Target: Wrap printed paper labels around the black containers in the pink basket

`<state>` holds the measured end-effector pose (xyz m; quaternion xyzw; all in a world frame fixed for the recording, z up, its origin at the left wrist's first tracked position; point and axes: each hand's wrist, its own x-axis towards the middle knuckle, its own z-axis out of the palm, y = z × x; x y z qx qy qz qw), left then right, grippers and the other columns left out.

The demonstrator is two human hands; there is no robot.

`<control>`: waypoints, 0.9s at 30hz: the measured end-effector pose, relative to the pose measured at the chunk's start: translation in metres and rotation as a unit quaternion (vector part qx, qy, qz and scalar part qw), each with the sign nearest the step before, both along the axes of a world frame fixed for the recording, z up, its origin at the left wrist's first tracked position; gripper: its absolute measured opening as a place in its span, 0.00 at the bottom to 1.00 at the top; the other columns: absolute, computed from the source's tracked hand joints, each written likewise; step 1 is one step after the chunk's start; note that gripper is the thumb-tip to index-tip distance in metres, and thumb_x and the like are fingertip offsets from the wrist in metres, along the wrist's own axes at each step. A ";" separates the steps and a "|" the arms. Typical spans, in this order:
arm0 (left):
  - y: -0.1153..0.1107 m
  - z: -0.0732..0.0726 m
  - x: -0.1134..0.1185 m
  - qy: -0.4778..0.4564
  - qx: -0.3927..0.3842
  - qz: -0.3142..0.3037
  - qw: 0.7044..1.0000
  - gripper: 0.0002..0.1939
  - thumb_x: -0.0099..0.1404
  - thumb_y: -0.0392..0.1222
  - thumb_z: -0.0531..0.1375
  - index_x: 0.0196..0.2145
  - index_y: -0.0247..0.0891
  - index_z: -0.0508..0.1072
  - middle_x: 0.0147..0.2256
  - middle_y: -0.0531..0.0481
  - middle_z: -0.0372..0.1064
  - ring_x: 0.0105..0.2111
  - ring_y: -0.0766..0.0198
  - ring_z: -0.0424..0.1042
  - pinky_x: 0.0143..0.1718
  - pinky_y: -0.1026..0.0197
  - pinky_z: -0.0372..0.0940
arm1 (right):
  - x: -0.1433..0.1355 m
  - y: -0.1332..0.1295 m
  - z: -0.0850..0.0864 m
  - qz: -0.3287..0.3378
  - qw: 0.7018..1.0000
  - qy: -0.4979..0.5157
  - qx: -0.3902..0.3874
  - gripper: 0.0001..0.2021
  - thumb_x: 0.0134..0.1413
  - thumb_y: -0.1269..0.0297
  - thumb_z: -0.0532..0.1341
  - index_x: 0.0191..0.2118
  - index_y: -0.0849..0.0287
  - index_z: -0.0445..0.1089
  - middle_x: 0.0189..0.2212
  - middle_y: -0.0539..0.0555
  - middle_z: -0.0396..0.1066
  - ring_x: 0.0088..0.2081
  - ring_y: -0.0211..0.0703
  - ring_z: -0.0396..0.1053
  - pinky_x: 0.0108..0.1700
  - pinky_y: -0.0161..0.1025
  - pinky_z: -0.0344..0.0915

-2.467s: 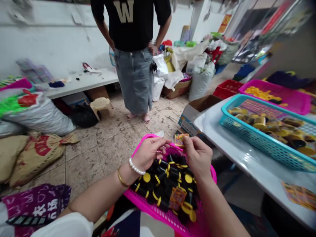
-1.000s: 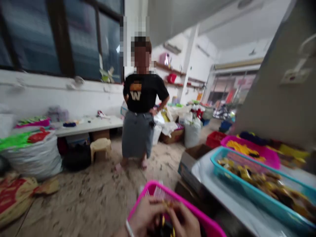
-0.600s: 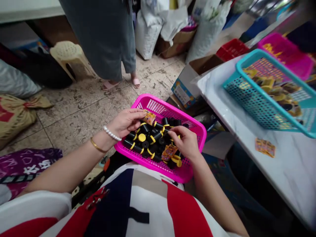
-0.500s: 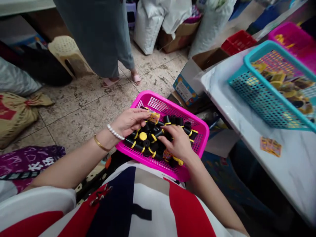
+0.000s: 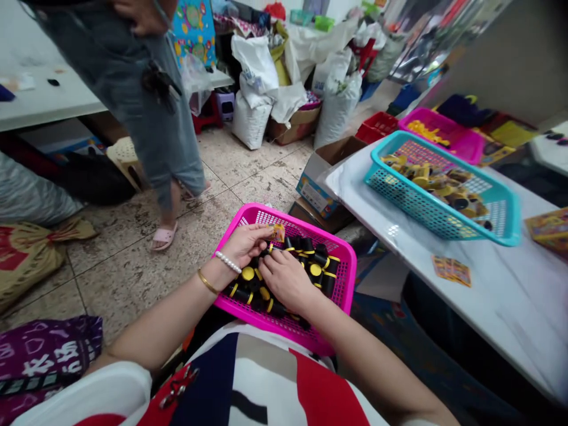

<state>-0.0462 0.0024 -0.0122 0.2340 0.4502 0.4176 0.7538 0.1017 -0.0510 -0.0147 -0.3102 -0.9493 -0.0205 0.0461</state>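
On my lap rests a pink plastic basket [image 5: 352, 260] full of black cylinders [image 5: 329, 284] with yellow rims or caps. Over its far left part, my left hand [image 5: 244, 245] pinches a small yellow-orange printed label [image 5: 278, 233] between thumb and fingers. My right hand [image 5: 286, 278] is beside it, over the middle of the cylinders, its fingers bent downward and closed. Whatever lies under those right fingertips is hidden.
To the right, a marble-patterned table [image 5: 394, 236] bears a teal basket [image 5: 444, 222] of yellow wrapped pieces, a few printed labels [image 5: 451, 270] and a pink basket [image 5: 477, 148]. A carton [image 5: 313, 171] stands beyond my basket. Another person [image 5: 164, 148] stands ahead at left.
My right hand has moved left across the cylinders, close to my left hand, and its fingers have drawn together. My left hand keeps the label. The view has tilted up; the other person has shifted.
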 end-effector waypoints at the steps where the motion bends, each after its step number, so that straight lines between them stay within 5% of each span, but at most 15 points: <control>1: 0.001 -0.001 0.000 -0.001 0.004 0.006 1.000 0.04 0.56 0.32 0.65 0.32 0.30 0.75 0.26 0.49 0.74 0.13 0.80 0.60 0.10 0.76 0.44 | -0.001 0.002 0.000 0.001 1.000 -0.002 -0.007 0.10 0.62 0.71 0.52 0.43 0.64 0.69 0.35 0.60 0.70 0.39 0.52 0.63 0.40 0.48 0.62; 4: 0.000 -0.004 -0.002 -0.009 0.003 0.024 1.000 0.05 0.56 0.33 0.65 0.32 0.29 0.75 0.27 0.47 0.74 0.13 0.80 0.59 0.09 0.76 0.43 | 0.009 0.005 -0.005 -0.030 0.994 0.075 -0.080 0.09 0.55 0.72 0.57 0.43 0.63 0.68 0.35 0.59 0.69 0.39 0.51 0.64 0.42 0.47 0.64; 6: -0.001 -0.005 -0.003 -0.012 -0.007 0.028 1.000 0.05 0.57 0.33 0.64 0.32 0.29 0.75 0.28 0.47 0.74 0.13 0.79 0.60 0.09 0.75 0.43 | 0.022 0.004 -0.006 -0.100 0.957 0.208 -0.176 0.16 0.49 0.74 0.59 0.46 0.60 0.65 0.37 0.56 0.69 0.38 0.48 0.66 0.42 0.44 0.65; 9: -0.005 -0.007 0.000 -0.005 -0.012 0.018 1.000 0.05 0.58 0.36 0.64 0.32 0.30 0.76 0.28 0.46 0.74 0.13 0.79 0.60 0.10 0.74 0.41 | 0.040 0.004 -0.004 -0.200 0.803 0.448 -0.340 0.24 0.48 0.72 0.60 0.52 0.52 0.59 0.36 0.50 0.69 0.35 0.42 0.69 0.36 0.39 0.67; 11: -0.009 -0.007 0.006 0.001 -0.007 0.006 1.000 0.06 0.58 0.36 0.64 0.32 0.30 0.76 0.29 0.46 0.75 0.13 0.79 0.60 0.10 0.74 0.41 | 0.049 0.006 -0.001 -0.200 0.698 0.545 -0.419 0.26 0.49 0.70 0.61 0.54 0.50 0.58 0.37 0.49 0.71 0.37 0.43 0.71 0.38 0.40 0.68; 13: -0.013 -0.007 0.011 -0.001 -0.002 -0.007 1.000 0.05 0.58 0.36 0.64 0.32 0.31 0.77 0.29 0.46 0.75 0.14 0.79 0.60 0.11 0.74 0.41 | 0.054 0.009 0.002 -0.186 0.639 0.594 -0.452 0.23 0.47 0.70 0.64 0.50 0.51 0.62 0.39 0.50 0.73 0.41 0.44 0.72 0.44 0.42 0.67; 17: -0.016 -0.005 0.016 -0.022 -0.007 -0.031 0.999 0.04 0.57 0.35 0.65 0.31 0.31 0.77 0.29 0.47 0.75 0.16 0.79 0.60 0.11 0.74 0.41 | 0.060 0.015 0.001 -0.224 0.570 0.666 -0.427 0.16 0.45 0.68 0.67 0.40 0.51 0.63 0.37 0.49 0.76 0.40 0.45 0.74 0.44 0.43 0.68; 21: -0.016 -0.003 0.016 -0.059 -0.043 -0.048 0.996 0.05 0.58 0.35 0.63 0.31 0.30 0.78 0.30 0.46 0.74 0.16 0.80 0.60 0.11 0.76 0.42 | 0.056 0.015 -0.004 -0.222 0.558 0.691 -0.403 0.14 0.45 0.61 0.68 0.37 0.53 0.65 0.44 0.54 0.75 0.46 0.47 0.72 0.50 0.46 0.67; 27: -0.019 -0.004 0.019 -0.142 -0.073 -0.043 0.986 0.02 0.58 0.33 0.62 0.29 0.31 0.75 0.26 0.50 0.72 0.14 0.80 0.57 0.10 0.77 0.43 | 0.046 0.011 -0.009 -0.263 0.619 0.655 -0.345 0.13 0.47 0.62 0.69 0.37 0.55 0.66 0.41 0.54 0.75 0.44 0.47 0.73 0.48 0.47 0.68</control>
